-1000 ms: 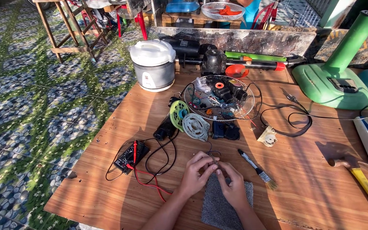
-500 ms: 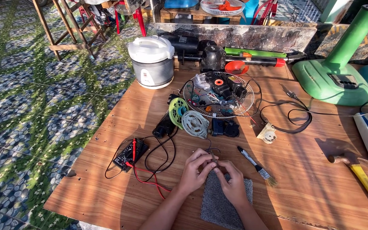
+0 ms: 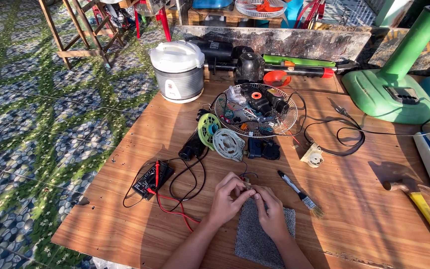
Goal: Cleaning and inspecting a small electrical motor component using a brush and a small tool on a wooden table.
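Small part being pinched between both hands, just above grey mat on wooden surface. Multimeter with red and black leads lying at left. Left hand grasping part with fingertips. Right hand also gripping it. Paintbrush lying just right; hammer sitting far right.

Both bare forearms reach in from the lower edge and converge toward the middle. The left hand and the right hand meet with fingers curled inward, fingertips pinched together and touching between them, knuckles up.
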